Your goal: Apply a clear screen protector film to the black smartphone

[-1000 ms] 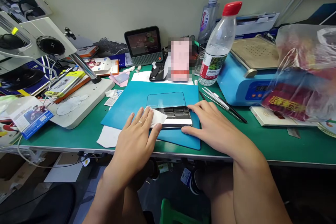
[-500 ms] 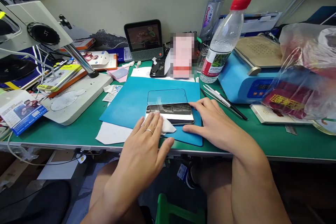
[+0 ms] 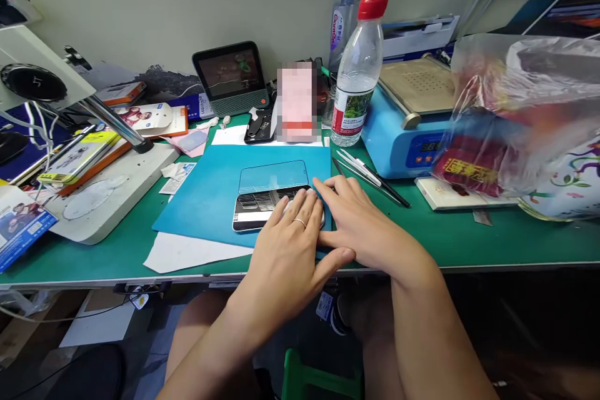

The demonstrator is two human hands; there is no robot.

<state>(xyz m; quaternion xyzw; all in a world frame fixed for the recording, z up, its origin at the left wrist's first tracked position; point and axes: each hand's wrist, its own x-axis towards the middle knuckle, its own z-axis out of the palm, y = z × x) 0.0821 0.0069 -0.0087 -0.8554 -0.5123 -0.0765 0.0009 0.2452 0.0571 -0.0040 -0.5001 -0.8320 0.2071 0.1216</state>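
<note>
A phone (image 3: pixel 250 209) lies face up on a blue mat (image 3: pixel 201 194), its dark glass reflecting the lights. My left hand (image 3: pixel 288 259), ringed on one finger, presses flat across its right half, fingers together over a white wipe that is now hidden beneath them. At the phone's right end my right hand (image 3: pixel 363 215) steadies it, thumb at the near side and fingers at the far corner; the exact contact is partly covered. Just behind the phone lies a clear, black-edged screen protector (image 3: pixel 274 177).
Tweezers and thin tools (image 3: pixel 372 178) lie right of the mat, before a blue heating plate (image 3: pixel 403 137). A bottle with a red cap (image 3: pixel 356 87) stands behind. A microscope stand (image 3: pixel 107 200) occupies the left; a plastic bag (image 3: pixel 487 137) the right.
My left hand has slid right along the phone, from its left end onto its right half. The wipe has gone out of sight under it. My right hand stays at the phone's right end.
</note>
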